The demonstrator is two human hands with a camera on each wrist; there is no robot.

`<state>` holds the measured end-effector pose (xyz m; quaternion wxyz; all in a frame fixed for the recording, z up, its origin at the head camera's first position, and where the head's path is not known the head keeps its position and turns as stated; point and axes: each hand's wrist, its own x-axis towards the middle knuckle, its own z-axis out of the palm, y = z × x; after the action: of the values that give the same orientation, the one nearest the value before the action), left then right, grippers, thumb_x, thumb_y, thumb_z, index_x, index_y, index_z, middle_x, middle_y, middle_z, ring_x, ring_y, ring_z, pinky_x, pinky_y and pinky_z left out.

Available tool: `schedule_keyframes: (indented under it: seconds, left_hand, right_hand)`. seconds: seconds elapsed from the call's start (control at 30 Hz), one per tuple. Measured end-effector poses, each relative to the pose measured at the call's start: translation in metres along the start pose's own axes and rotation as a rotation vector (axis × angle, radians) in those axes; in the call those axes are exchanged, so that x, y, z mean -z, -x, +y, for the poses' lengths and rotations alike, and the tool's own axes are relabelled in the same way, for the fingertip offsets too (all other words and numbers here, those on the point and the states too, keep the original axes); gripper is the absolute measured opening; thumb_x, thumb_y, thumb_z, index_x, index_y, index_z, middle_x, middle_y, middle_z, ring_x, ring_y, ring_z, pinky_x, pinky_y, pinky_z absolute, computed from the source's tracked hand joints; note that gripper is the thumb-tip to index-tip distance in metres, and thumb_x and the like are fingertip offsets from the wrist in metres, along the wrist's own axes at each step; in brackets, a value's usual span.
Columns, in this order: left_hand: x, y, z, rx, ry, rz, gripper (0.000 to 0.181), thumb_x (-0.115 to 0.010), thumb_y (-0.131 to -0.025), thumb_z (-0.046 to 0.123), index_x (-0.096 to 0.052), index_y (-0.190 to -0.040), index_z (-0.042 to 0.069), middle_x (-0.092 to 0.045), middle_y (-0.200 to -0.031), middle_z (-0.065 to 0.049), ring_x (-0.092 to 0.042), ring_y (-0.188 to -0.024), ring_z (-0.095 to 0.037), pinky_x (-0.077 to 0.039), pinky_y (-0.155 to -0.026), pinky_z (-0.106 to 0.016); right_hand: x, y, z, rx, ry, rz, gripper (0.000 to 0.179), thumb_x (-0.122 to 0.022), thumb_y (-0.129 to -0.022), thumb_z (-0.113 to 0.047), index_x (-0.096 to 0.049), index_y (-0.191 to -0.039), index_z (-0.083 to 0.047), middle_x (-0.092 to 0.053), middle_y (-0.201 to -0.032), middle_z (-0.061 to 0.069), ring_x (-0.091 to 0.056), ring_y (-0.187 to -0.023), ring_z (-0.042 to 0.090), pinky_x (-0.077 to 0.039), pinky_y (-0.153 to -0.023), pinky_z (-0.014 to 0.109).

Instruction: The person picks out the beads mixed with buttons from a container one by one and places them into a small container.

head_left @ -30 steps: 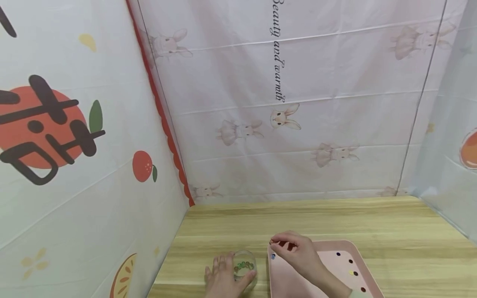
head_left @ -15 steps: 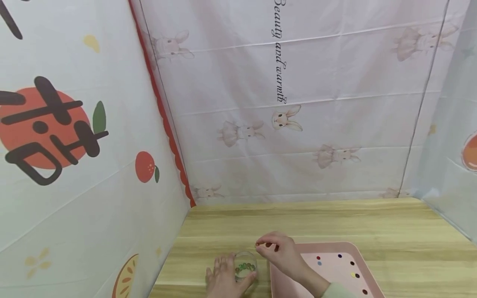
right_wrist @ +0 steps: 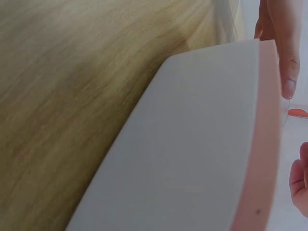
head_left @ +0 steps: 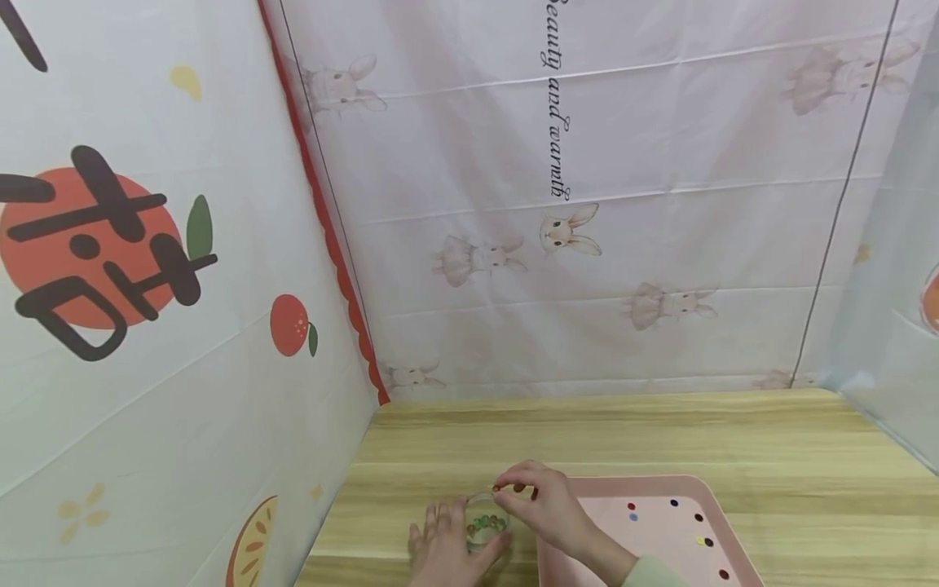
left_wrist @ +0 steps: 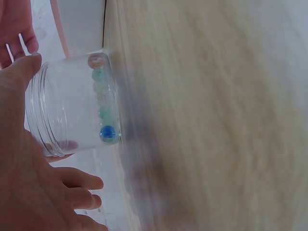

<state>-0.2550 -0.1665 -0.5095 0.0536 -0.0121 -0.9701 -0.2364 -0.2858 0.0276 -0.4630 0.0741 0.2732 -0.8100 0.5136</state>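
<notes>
A clear jar point(head_left: 478, 499) stands on the table, held by my left hand point(head_left: 443, 548) with the thumb on one side and the fingers on the other. Inside, glass marbles point(head_left: 487, 523) lie along its base; a blue marble point(left_wrist: 108, 133) shows in the left wrist view. My right hand point(head_left: 548, 507) is over the jar's far right rim, pinching a small reddish-brown round piece point(head_left: 496, 489) between thumb and fingertips. Darker reddish bits show among its other fingers, too small to make out. Only part of the right hand's fingers point(right_wrist: 299, 180) appears in the right wrist view.
Right of the jar lies a pink tray point(head_left: 631, 487), partly under my right forearm. It holds several small round pieces, among them a red one point(head_left: 632, 506), a light blue one point(head_left: 634, 517) and a yellow one point(head_left: 700, 540). Printed curtains point(head_left: 645, 204) stand behind and left.
My right hand has moved left from above the tray's edge to the jar's rim, carrying the small piece. Red and light blue pieces in the tray came into sight. My left hand stays on the jar.
</notes>
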Motion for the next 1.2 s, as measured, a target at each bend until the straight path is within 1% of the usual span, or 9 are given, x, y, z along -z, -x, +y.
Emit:
schedule_keyframes:
  seconds: [0.27, 0.43, 0.57, 0.7, 0.77, 0.9, 1.0, 1.1, 1.2]
  left_hand:
    - [0.001, -0.001, 0.003, -0.013, 0.012, -0.03, 0.1, -0.051, -0.077, 0.086, -0.047, -0.143, 0.01, -0.046, -0.146, -0.027, -0.034, -0.139, -0.053, -0.016, -0.103, -0.082]
    - [0.0, -0.001, 0.004, -0.015, 0.015, -0.032, 0.1, -0.05, -0.077, 0.086, -0.047, -0.143, 0.01, -0.045, -0.146, -0.029, -0.033, -0.139, -0.054, -0.015, -0.103, -0.083]
    - [0.0, -0.002, 0.004, -0.03, 0.009, -0.024, 0.102, -0.048, -0.077, 0.088, -0.047, -0.142, 0.01, -0.047, -0.145, -0.03, -0.034, -0.138, -0.055, -0.017, -0.101, -0.083]
    - [-0.001, -0.002, 0.005, -0.037, 0.008, -0.024, 0.104, -0.046, -0.076, 0.089, -0.046, -0.143, 0.009, -0.047, -0.145, -0.03, -0.035, -0.137, -0.056, -0.018, -0.101, -0.083]
    - [-0.001, -0.002, 0.005, -0.038, 0.01, -0.025, 0.103, -0.047, -0.077, 0.088, -0.047, -0.142, 0.009, -0.047, -0.144, -0.032, -0.035, -0.137, -0.056, -0.018, -0.101, -0.083]
    - [0.0, -0.003, 0.004, -0.045, 0.02, -0.026, 0.1, -0.05, -0.078, 0.085, -0.046, -0.143, 0.008, -0.044, -0.144, -0.035, -0.034, -0.137, -0.057, -0.017, -0.101, -0.083]
    - [0.001, -0.003, 0.003, -0.051, 0.012, -0.021, 0.101, -0.049, -0.079, 0.085, -0.045, -0.143, 0.007, -0.043, -0.145, -0.036, -0.033, -0.138, -0.057, -0.015, -0.102, -0.083]
    - [0.003, -0.003, 0.003, -0.059, 0.008, -0.012, 0.101, -0.05, -0.079, 0.084, -0.045, -0.143, 0.006, -0.042, -0.145, -0.036, -0.032, -0.138, -0.057, -0.013, -0.103, -0.083]
    - [0.003, -0.001, 0.003, -0.064, 0.014, -0.008, 0.101, -0.052, -0.079, 0.084, -0.046, -0.143, 0.006, -0.042, -0.145, -0.037, -0.032, -0.138, -0.058, -0.012, -0.103, -0.083]
  right_hand:
    - [-0.003, 0.0, 0.005, -0.023, 0.005, 0.015, 0.009, -0.07, -0.094, -0.029, -0.074, -0.101, -0.029, -0.069, -0.106, -0.008, -0.061, -0.09, 0.005, -0.05, -0.067, 0.023]
    - [-0.006, 0.002, 0.008, -0.035, 0.011, 0.01, 0.009, -0.073, -0.091, -0.028, -0.075, -0.1, -0.027, -0.069, -0.106, -0.006, -0.062, -0.092, 0.014, -0.049, -0.069, 0.022]
    - [-0.006, 0.004, 0.007, -0.049, 0.0, -0.018, 0.012, -0.074, -0.091, -0.031, -0.075, -0.101, -0.024, -0.069, -0.108, -0.004, -0.06, -0.095, 0.025, -0.048, -0.069, 0.022]
    - [-0.001, 0.008, 0.006, -0.066, -0.006, -0.065, 0.017, -0.071, -0.093, -0.035, -0.075, -0.104, -0.023, -0.068, -0.108, -0.005, -0.06, -0.094, 0.02, -0.048, -0.07, 0.022]
    - [0.004, 0.01, 0.005, -0.056, -0.006, -0.097, 0.017, -0.068, -0.095, -0.036, -0.076, -0.103, -0.022, -0.069, -0.101, -0.005, -0.06, -0.088, 0.014, -0.049, -0.068, 0.022]
    - [0.025, 0.018, 0.003, -0.027, 0.002, -0.201, 0.029, -0.06, -0.1, -0.032, -0.073, -0.08, -0.016, -0.061, -0.073, -0.005, -0.052, -0.063, 0.001, -0.048, -0.059, 0.02]
    - [0.044, 0.03, 0.001, -0.074, -0.021, -0.32, 0.039, -0.058, -0.101, -0.028, -0.068, -0.068, -0.01, -0.059, -0.063, -0.003, -0.049, -0.053, 0.0, -0.045, -0.052, 0.019]
    - [0.062, 0.049, 0.003, -0.126, -0.022, -0.43, 0.037, -0.059, -0.1, -0.028, -0.071, -0.07, -0.009, -0.063, -0.061, -0.005, -0.052, -0.052, -0.001, -0.045, -0.049, 0.019]
    - [0.079, 0.069, 0.006, -0.18, -0.007, -0.505, 0.044, -0.06, -0.099, -0.032, -0.062, -0.063, -0.007, -0.049, -0.051, -0.013, -0.038, -0.045, -0.004, -0.034, -0.042, 0.019]
